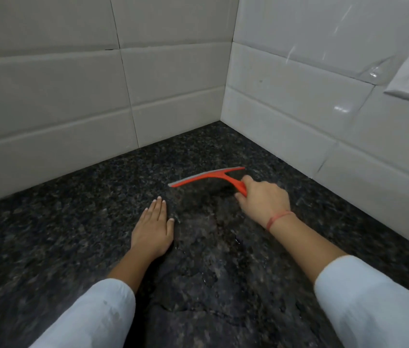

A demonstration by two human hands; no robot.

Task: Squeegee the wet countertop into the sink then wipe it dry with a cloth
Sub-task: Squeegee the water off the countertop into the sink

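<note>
Right hand (265, 200) around orange squeegee (208, 177)

head view | worn high, faces forward-down | close over countertop (73, 234) corner | tiled walls (48, 96) beyond

Both arms reach forward, each in a white sleeve pushed up the forearm. The left hand (152, 227) lies palm down on the bench (60, 234), fingers straight and held together, thumb slightly out to the side. The right hand (263, 199) is farther forward and to the right, seen from the back, fingers curled round the handle of the squeegee (206, 177), thumb along the handle's top. A red thread (280, 218) circles the right wrist.
</note>
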